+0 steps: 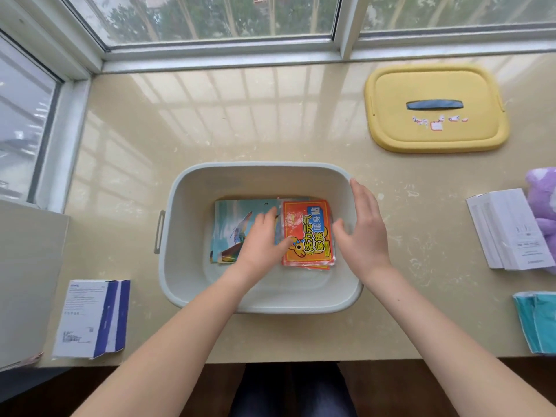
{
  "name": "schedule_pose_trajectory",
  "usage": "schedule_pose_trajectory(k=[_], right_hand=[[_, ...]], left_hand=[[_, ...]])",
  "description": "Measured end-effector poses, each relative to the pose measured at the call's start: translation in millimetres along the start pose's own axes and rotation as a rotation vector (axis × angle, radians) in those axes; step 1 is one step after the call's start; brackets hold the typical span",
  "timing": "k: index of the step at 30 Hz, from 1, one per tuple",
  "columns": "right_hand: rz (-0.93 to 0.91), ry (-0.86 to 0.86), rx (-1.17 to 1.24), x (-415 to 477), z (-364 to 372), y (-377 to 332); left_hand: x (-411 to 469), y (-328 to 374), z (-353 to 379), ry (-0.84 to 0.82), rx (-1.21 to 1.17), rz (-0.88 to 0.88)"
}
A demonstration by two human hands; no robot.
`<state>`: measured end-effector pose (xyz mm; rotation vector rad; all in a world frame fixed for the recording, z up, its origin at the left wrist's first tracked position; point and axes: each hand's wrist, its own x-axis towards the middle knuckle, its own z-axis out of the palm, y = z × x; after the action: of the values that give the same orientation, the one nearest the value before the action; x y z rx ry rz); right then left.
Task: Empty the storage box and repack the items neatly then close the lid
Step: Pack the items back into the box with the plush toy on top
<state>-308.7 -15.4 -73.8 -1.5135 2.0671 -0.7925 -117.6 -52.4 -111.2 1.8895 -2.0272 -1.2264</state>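
On table, left to right: blue-and-white carton (91, 319) awaiting repacking; storage box (180, 188) with left hand (260, 239) pressing picture book (233, 227) flat, fingers spread; right hand (362, 233) open, empty, beside orange packets (310, 236); yellow lid (436, 108) off.

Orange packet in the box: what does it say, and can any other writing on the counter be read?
Orange packet: "活力元气家族", with "暖身贴" on a blue strip.
Blue-and-white box, left of the storage box: printed lines, too small to read.
White boxes, on the right: print too small to read.
Yellow lid: torn sticker scraps, nothing legible.
Picture booklet under the left hand: no text readable.
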Motion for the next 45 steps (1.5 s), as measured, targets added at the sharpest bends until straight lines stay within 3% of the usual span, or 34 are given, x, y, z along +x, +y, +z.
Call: schedule_pose_trajectory(k=[9, 14, 18, 25, 37, 45], right_hand=[[-0.258, 0.089, -0.128, -22, -76, -77], [-0.407, 0.055, -0.156, -60, -124, -116], [-0.514, -0.062, -0.182, -99, -131, -123], [-0.523, -0.284, -0.286, -124, -124, -112], [-0.582, -0.313, -0.265, -122, -81, -140], [-0.588, -0.312, -0.252, -139, -3, -200]], left_hand=[[-108, 76, -118, 0.361, 0.304, 0.336], [-185, 95, -153, 0.534, 0.363, 0.381], [-236, 83, -149, 0.531, 0.286, 0.265], [-290, 42, -117, 0.493, 0.194, 0.000], [-334, -17, -137, 0.533, 0.119, -0.265], [-332, -122, -197, 0.488, 0.013, -0.377]])
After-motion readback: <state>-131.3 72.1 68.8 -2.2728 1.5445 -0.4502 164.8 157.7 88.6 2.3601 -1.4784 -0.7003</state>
